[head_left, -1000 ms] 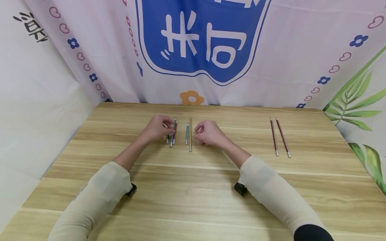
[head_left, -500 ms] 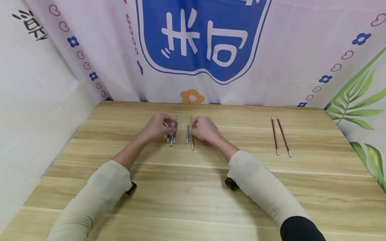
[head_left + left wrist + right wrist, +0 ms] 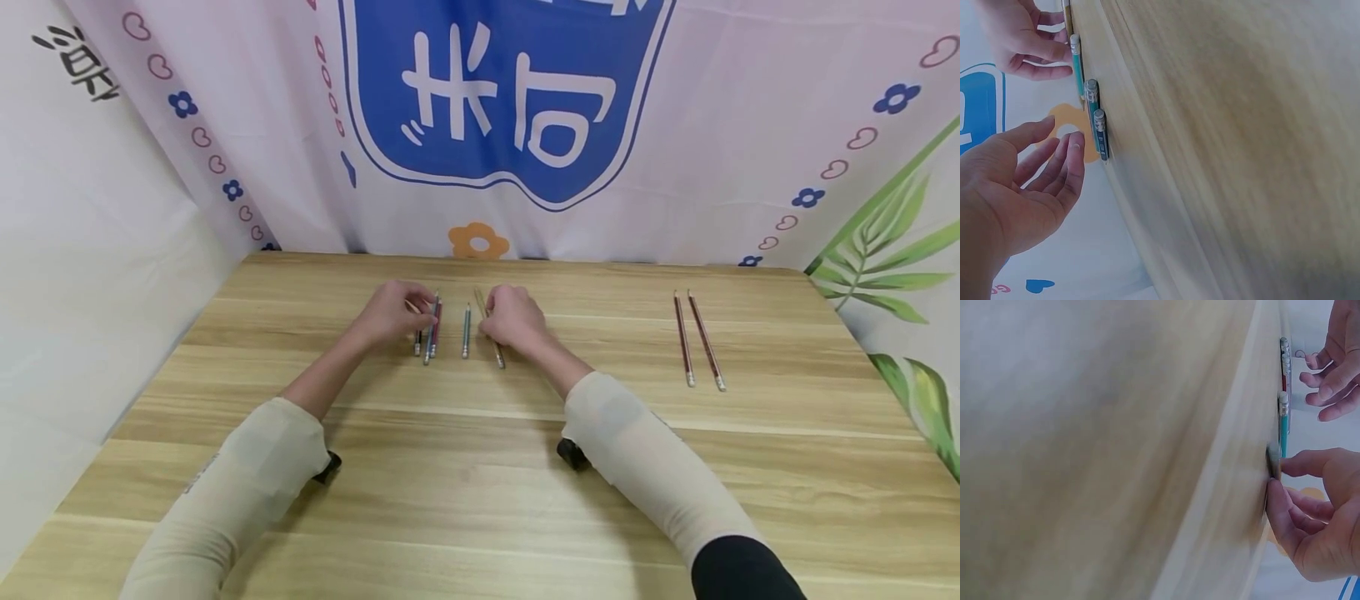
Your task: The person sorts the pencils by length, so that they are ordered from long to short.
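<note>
My right hand [image 3: 513, 317] pinches a gold-coloured pencil [image 3: 498, 356] between thumb and finger; the pencil lies slanted, its middle hidden by the fingers. In the right wrist view the right hand [image 3: 1329, 522] has its fingertips at the tabletop, around the blurred pencil. Just left of it lies a short teal pencil [image 3: 467, 335]. My left hand [image 3: 393, 315] hovers with loosely bent fingers beside a small group: a blue pencil [image 3: 428, 352], a red pencil [image 3: 438, 321] and a black pencil [image 3: 417, 345]. Nothing sits between the left hand's [image 3: 1035, 187] fingers in the left wrist view.
Two dark red pencils [image 3: 683, 343] lie apart on the right side of the wooden table [image 3: 465, 500]. A printed curtain [image 3: 285, 125] hangs directly behind the table's far edge.
My right hand has moved left to the gold pencil and taken hold of it. The pencil's eraser end has swung to the right. The left hand stays nearly still.
</note>
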`<state>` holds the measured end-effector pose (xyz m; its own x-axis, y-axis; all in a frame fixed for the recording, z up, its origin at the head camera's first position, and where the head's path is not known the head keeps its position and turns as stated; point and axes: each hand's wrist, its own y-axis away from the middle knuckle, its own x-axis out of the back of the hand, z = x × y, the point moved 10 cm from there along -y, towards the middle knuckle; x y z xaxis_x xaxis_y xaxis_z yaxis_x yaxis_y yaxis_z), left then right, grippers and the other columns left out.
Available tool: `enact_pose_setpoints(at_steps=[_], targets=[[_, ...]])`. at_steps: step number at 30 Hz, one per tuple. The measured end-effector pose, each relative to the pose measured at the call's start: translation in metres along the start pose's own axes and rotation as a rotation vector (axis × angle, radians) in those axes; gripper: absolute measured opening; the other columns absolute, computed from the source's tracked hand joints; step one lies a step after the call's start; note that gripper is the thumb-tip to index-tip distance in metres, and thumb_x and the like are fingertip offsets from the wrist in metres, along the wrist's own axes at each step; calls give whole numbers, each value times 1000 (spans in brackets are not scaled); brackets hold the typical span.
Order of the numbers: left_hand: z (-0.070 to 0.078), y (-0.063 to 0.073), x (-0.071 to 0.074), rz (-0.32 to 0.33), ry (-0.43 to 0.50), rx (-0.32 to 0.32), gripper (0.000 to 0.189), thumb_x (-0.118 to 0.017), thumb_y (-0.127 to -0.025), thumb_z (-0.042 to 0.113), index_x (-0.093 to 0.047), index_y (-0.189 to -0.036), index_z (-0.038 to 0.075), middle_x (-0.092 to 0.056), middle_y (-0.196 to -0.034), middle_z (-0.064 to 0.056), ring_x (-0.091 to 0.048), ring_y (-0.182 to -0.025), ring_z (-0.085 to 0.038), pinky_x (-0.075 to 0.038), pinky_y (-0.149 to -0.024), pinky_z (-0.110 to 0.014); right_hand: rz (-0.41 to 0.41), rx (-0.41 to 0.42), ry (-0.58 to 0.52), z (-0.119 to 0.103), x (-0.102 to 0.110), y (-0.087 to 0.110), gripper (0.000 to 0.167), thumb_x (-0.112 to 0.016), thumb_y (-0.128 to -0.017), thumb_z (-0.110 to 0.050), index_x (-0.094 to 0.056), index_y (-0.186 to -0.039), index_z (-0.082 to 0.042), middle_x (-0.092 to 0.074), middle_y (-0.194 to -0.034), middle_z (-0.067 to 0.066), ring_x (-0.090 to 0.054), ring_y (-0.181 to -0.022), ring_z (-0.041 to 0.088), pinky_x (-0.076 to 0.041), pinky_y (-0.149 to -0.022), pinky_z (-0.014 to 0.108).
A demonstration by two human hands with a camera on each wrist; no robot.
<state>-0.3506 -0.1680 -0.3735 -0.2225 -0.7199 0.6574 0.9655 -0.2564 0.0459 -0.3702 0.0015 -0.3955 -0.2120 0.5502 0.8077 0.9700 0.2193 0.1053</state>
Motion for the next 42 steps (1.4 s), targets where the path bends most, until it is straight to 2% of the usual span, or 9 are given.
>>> enact_pose_setpoints(at_steps=[3, 6, 12, 21, 25, 30, 35, 42], targets=[[0, -1, -1, -5, 3, 0, 33, -72, -91, -2, -65, -122, -13, -70, -102, -21, -65, -77, -18, -63, -70, -38, -4, -5, -1, 1, 0, -1, 13, -77, -87, -8, -65, -84, -8, -66, -85, 6, -59, -65, 17, -48, -53, 25], [0, -1, -2, -5, 5, 2, 33, -72, -92, -2, -65, -122, -13, -70, -102, -21, -66, -79, -21, -64, -70, -40, -2, -13, 11, 3, 2, -2, 22, -77, -85, -6, -59, -72, -10, -59, -72, 3, -53, -57, 14, -42, -48, 24], [-3, -5, -2, 14, -32, 17, 31, -71, -92, -4, -65, -121, -14, -70, -101, -23, -68, -84, -29, -59, -66, -26, -31, -45, 48, 9, 4, -3, 41, -78, -84, -10, -48, -57, -14, -43, -50, -3, -44, -46, 12, -37, -42, 23], [-6, -15, -3, 48, -148, 23, 27, -69, -90, -6, -66, -116, -14, -71, -101, -25, -69, -90, -33, -58, -69, -27, -82, -95, -35, 21, 10, 1, 37, -70, -87, -5, -49, -57, -13, -58, -54, 2, -57, -45, 14, -46, -41, 20], [-8, -18, -4, 53, -163, 30, 28, -70, -88, -8, -66, -115, -14, -72, -102, -26, -69, -92, -34, -60, -70, -28, -69, -74, -74, 27, 18, 5, 30, -69, -88, -5, -49, -65, -12, -60, -62, 3, -59, -50, 14, -50, -45, 20], [-3, -21, -5, 56, -189, 21, 28, -71, -87, -9, -66, -115, -16, -72, -103, -28, -70, -95, -36, -63, -76, -33, -34, -48, -178, 40, 29, 9, 9, -69, -87, -5, -60, -88, -4, -62, -75, 7, -61, -54, 14, -58, -50, 23], [-2, -22, -7, 58, -215, 15, 28, -70, -88, -10, -66, -114, -16, -71, -103, -28, -70, -96, -37, -63, -81, -38, -23, -39, -259, 55, 38, 14, 18, -70, -88, -6, -63, -103, 2, -65, -79, 10, -61, -55, 14, -60, -53, 25], [-1, -24, -9, 58, -235, 11, 27, -71, -87, -9, -67, -114, -16, -72, -102, -28, -70, -95, -36, -63, -79, -38, -22, -57, -290, 72, 52, 22, 22, -70, -88, -5, -63, -108, 2, -69, -83, 13, -61, -57, 14, -61, -55, 27]])
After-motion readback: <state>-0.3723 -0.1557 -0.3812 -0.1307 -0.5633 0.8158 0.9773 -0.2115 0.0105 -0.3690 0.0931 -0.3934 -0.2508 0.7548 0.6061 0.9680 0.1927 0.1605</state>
